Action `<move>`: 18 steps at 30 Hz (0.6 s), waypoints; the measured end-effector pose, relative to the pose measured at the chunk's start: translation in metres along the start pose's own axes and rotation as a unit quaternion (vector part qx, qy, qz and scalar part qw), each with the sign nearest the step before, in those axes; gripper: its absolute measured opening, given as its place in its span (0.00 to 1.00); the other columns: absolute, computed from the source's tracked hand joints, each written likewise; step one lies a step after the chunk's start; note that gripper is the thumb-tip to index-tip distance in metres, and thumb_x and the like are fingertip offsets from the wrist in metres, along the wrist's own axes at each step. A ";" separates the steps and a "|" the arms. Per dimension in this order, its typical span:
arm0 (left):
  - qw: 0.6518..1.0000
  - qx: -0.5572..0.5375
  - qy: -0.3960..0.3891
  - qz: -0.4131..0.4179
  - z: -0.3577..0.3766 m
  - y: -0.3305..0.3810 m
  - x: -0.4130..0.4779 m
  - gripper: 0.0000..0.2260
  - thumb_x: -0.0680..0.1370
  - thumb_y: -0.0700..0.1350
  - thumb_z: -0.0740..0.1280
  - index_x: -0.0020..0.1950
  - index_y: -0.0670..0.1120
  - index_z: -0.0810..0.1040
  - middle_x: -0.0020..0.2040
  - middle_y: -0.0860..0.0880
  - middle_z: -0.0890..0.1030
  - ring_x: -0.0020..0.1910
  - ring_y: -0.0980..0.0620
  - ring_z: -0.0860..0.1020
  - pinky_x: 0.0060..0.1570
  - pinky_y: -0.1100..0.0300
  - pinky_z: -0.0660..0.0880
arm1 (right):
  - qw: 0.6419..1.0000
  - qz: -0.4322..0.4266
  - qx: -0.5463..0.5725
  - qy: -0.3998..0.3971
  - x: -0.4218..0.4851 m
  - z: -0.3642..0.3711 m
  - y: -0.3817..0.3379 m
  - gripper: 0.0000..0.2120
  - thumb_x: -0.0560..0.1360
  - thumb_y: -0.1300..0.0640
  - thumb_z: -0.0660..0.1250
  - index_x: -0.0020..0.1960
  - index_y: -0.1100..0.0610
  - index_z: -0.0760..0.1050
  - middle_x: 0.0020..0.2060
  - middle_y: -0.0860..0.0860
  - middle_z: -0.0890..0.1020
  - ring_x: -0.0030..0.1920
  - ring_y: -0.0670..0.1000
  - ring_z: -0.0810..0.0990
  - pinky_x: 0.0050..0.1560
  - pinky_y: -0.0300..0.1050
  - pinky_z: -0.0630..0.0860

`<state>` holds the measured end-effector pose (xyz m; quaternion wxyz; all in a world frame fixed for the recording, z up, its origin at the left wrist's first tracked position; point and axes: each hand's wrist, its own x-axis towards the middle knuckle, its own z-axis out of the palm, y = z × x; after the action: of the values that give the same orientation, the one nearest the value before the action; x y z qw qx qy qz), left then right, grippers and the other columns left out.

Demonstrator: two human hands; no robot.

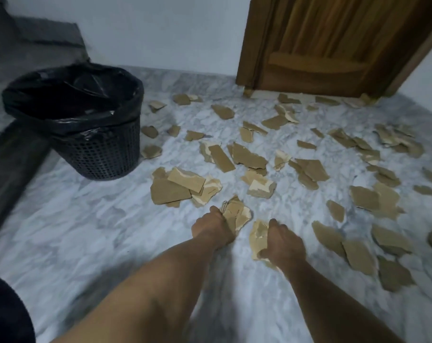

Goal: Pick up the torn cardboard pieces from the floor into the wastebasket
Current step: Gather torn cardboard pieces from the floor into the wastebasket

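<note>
Several torn brown cardboard pieces (249, 158) lie scattered over the grey marble floor (86, 219), from the middle to the right edge. My left hand (211, 229) grips a bunch of cardboard pieces (236, 214) low over the floor. A little to the right, my right hand (284, 245) is closed on another bunch of cardboard pieces (258, 237). The black mesh wastebasket (103, 154), lined with a black plastic bag (71, 100), stands upright at the left, well beyond both hands.
A wooden door (333, 45) and its frame stand at the back right, with pieces lying against its foot. A dark raised ledge (9, 167) runs along the left beside the basket. A pile of larger pieces (182, 188) lies between the hands and the basket.
</note>
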<state>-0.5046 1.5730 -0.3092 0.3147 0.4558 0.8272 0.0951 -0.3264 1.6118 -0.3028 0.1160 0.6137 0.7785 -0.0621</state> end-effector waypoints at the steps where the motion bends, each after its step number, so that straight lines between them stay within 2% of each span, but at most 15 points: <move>1: 1.000 0.006 -0.006 0.007 -0.005 -0.006 0.004 0.26 0.72 0.50 0.64 0.67 0.44 0.63 0.58 0.46 0.78 0.58 0.44 0.77 0.54 0.54 0.75 | 1.000 0.002 0.003 -0.001 -0.002 -0.005 -0.007 0.35 0.64 0.42 0.79 0.62 0.52 0.65 0.57 0.51 0.77 0.58 0.53 0.80 0.54 0.48 0.77; 4: 1.000 0.019 -0.012 0.009 -0.046 -0.022 0.017 0.27 0.71 0.45 0.67 0.69 0.42 0.65 0.60 0.44 0.77 0.59 0.43 0.78 0.54 0.54 0.76 | 0.999 -0.002 0.043 -0.006 0.004 -0.038 -0.032 0.38 0.64 0.42 0.79 0.65 0.54 0.64 0.57 0.53 0.78 0.57 0.55 0.80 0.55 0.49 0.77; 7: 0.999 0.022 -0.018 0.027 -0.129 -0.027 0.041 0.22 0.67 0.43 0.73 0.58 0.42 0.72 0.52 0.43 0.79 0.46 0.44 0.79 0.42 0.56 0.77 | 0.995 -0.026 0.089 0.028 0.019 -0.085 -0.072 0.40 0.62 0.41 0.79 0.66 0.55 0.66 0.54 0.51 0.80 0.54 0.55 0.81 0.53 0.49 0.79; 9: 0.999 0.020 -0.005 0.051 -0.182 -0.033 0.053 0.20 0.68 0.46 0.74 0.56 0.42 0.73 0.51 0.43 0.78 0.44 0.44 0.78 0.41 0.56 0.76 | 0.991 -0.068 0.107 0.042 0.034 -0.111 -0.110 0.43 0.60 0.42 0.80 0.68 0.55 0.66 0.54 0.50 0.80 0.53 0.54 0.81 0.48 0.48 0.78; 12: 0.999 -0.029 0.011 0.043 -0.217 -0.056 0.074 0.26 0.71 0.50 0.72 0.64 0.39 0.70 0.52 0.43 0.75 0.45 0.45 0.77 0.39 0.55 0.76 | 0.983 -0.113 0.144 0.011 0.056 -0.142 -0.165 0.52 0.60 0.48 0.82 0.75 0.57 0.59 0.59 0.50 0.75 0.57 0.54 0.77 0.46 0.41 0.74; 13: 0.998 -0.051 0.014 0.022 -0.218 -0.069 0.078 0.27 0.74 0.51 0.69 0.68 0.39 0.68 0.57 0.42 0.74 0.51 0.44 0.77 0.44 0.54 0.77 | 0.984 -0.117 0.131 0.003 0.065 -0.147 -0.181 0.53 0.59 0.48 0.83 0.75 0.57 0.60 0.61 0.51 0.75 0.59 0.54 0.76 0.48 0.42 0.74; 15: 0.999 -0.046 0.014 0.002 -0.212 -0.092 0.083 0.29 0.81 0.55 0.60 0.76 0.39 0.59 0.71 0.40 0.67 0.66 0.42 0.70 0.61 0.54 0.71 | 0.990 -0.130 0.049 -0.007 0.075 -0.148 -0.208 0.45 0.59 0.46 0.82 0.70 0.58 0.68 0.60 0.53 0.77 0.60 0.55 0.77 0.54 0.47 0.78; 16: 0.999 -0.045 0.013 -0.013 -0.209 -0.101 0.081 0.30 0.81 0.56 0.60 0.77 0.39 0.58 0.73 0.40 0.65 0.68 0.43 0.69 0.62 0.55 0.70 | 0.990 -0.140 0.011 -0.014 0.078 -0.143 -0.218 0.39 0.61 0.46 0.81 0.66 0.58 0.72 0.58 0.54 0.78 0.58 0.55 0.79 0.55 0.49 0.79; 18: 0.998 -0.056 0.018 -0.030 -0.199 -0.121 0.082 0.33 0.76 0.53 0.69 0.74 0.38 0.63 0.69 0.40 0.71 0.62 0.44 0.74 0.52 0.57 0.73 | 0.988 -0.151 -0.003 -0.039 0.083 -0.131 -0.229 0.29 0.61 0.47 0.81 0.57 0.58 0.78 0.52 0.54 0.81 0.53 0.55 0.81 0.54 0.52 0.81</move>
<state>-0.7409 1.5970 -0.2429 0.3274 0.4105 0.8394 0.1401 -0.5807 1.6664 -0.2083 0.1373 0.4856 0.8575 -0.1000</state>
